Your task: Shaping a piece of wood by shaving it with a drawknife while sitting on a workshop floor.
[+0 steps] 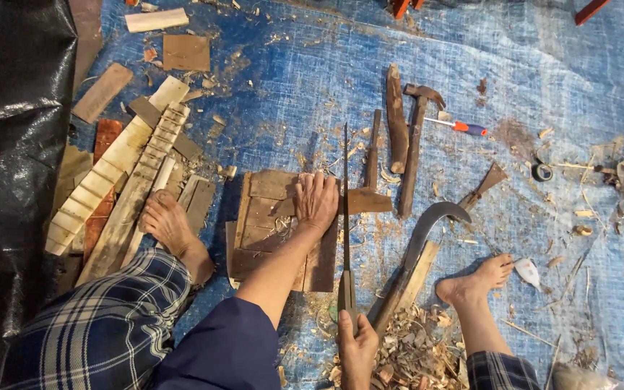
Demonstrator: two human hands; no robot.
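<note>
tarp [326, 65]: we see blue, with a fine woven sheen, strewn with pale tan chips
sheet [9, 108]: we see glossy black at the left edge
trousers [102, 332]: we see a navy, grey and white plaid
sleeve [225, 354]: we see plain dark blue
boards [269, 209]: we see dull reddish brown under our left hand [317, 201]
notched strips [102, 173]: we see pale cream wood with evenly spaced darker notches
screwdriver [464, 128]: we see an orange and blue handle
sickle [435, 217]: we see a dark grey blade
hammer [417, 137]: we see a brown handle and dark head
</note>
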